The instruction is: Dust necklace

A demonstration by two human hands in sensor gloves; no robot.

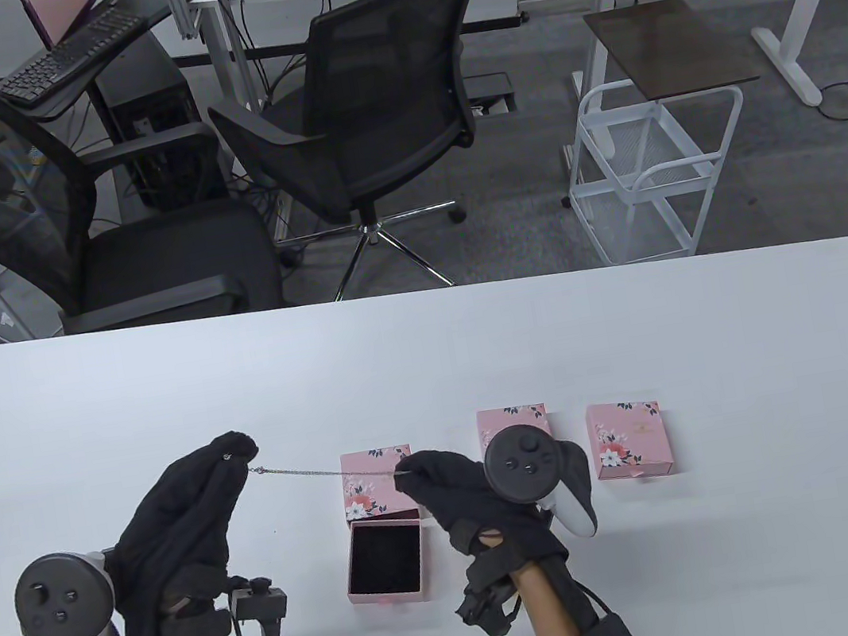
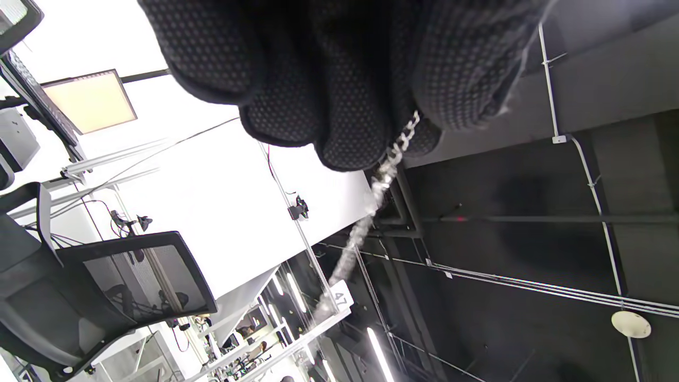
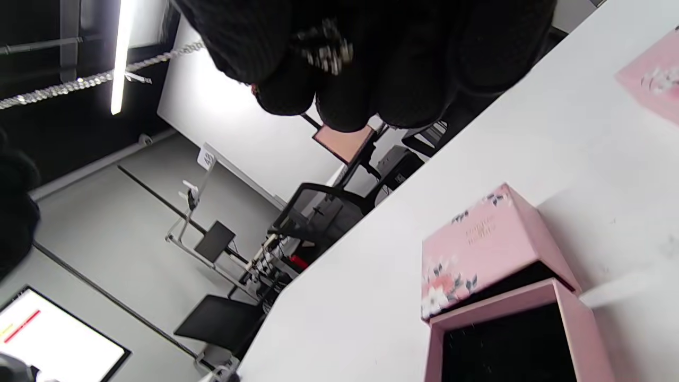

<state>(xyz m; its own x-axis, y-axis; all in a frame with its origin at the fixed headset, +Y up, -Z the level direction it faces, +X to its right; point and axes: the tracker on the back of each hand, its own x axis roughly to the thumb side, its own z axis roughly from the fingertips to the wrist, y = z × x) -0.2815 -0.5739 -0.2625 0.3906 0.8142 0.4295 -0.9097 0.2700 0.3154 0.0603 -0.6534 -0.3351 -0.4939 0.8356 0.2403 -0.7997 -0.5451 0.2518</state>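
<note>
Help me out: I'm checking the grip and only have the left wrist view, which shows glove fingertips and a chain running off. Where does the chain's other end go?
Observer: The right hand pinches it; the chain is stretched between both hands above the table.
Operator: What lies under it?
Observer: An open drawer box with a black lining, pulled out of its pink sleeve.
Operator: Any other boxes?
Observer: Two more pink ones, both to the right of the right hand.
Operator: Does the right hand hold anything besides chain?
Observer: In the right wrist view a small sparkly piece sits against its fingers; whether that is a pendant I cannot tell.
</note>
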